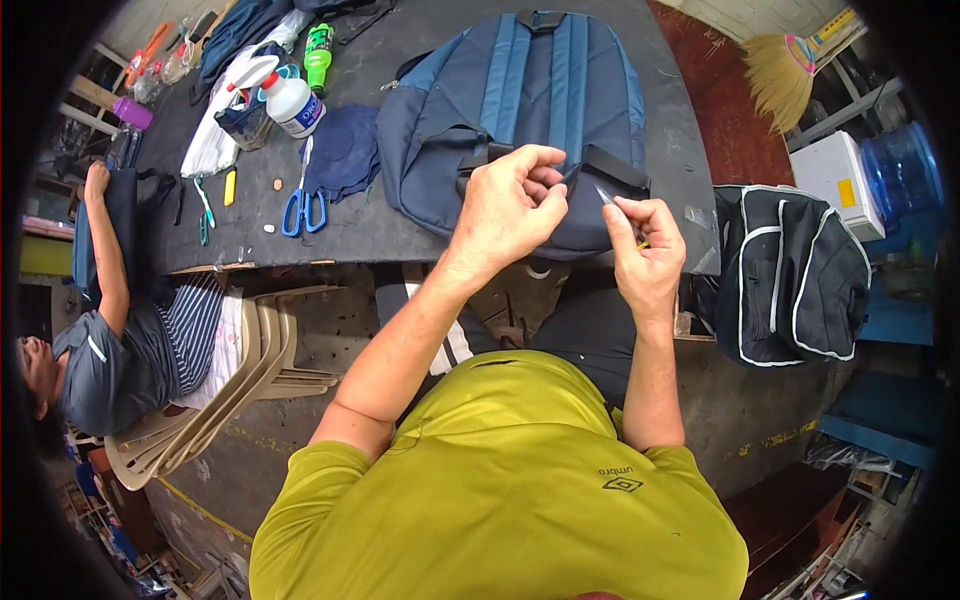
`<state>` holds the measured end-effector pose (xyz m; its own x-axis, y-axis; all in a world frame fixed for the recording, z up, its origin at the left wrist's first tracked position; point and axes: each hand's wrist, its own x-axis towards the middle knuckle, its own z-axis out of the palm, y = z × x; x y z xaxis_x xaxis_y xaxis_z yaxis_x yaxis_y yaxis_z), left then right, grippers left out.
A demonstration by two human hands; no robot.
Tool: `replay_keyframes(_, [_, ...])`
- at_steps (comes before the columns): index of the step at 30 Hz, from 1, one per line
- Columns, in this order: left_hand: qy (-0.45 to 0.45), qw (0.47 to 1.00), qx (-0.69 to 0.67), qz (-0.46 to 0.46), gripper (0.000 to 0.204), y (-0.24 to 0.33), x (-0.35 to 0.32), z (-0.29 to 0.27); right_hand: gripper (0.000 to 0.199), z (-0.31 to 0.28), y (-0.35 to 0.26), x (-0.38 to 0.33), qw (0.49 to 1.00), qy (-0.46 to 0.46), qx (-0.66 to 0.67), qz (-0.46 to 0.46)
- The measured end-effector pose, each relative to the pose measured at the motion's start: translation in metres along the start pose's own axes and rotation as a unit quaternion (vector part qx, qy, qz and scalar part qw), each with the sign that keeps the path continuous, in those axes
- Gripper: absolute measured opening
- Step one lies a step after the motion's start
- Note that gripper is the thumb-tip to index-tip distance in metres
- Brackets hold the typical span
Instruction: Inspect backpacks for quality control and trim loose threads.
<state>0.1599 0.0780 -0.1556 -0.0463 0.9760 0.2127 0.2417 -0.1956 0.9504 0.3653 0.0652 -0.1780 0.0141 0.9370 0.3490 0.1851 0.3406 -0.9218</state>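
Note:
A navy and blue backpack lies on the dark table in front of me, its two lighter blue shoulder straps facing up. My left hand is over the backpack's lower part, fingers curled and closed by the end of a strap. What they pinch, if anything, is too small to make out. Just to the right, my right hand grips a small pointed metal tool between thumb and fingers. Its tip points up and left toward my left hand. The tool's handle is mostly hidden.
Left of the backpack are blue-handled scissors, dark cloth, a white spray bottle and a green bottle. A black bag with white piping stands at the right. Another person sits at far left near stacked chairs.

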Motion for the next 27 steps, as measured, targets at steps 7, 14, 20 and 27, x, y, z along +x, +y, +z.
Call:
replay_keyframes(7, [0.001,1.000,-0.007,0.014,0.042,-0.001,-0.002,-0.001,0.016,0.018,-0.002,0.016,1.000,-0.019,0.008,0.007])
replay_keyframes(14, [-0.003,1.000,-0.005,0.025,0.044,-0.004,-0.001,0.000,0.017,0.024,-0.001,0.021,0.999,-0.032,0.013,0.014])
replay_keyframes(20, [0.004,0.999,0.010,0.037,0.044,-0.007,-0.001,0.000,0.011,0.020,0.004,0.026,1.000,-0.020,0.017,0.007])
replay_keyframes(27, [0.008,0.996,0.054,0.068,0.042,-0.002,-0.003,-0.001,0.008,0.000,0.007,0.028,1.000,0.005,0.013,0.022])
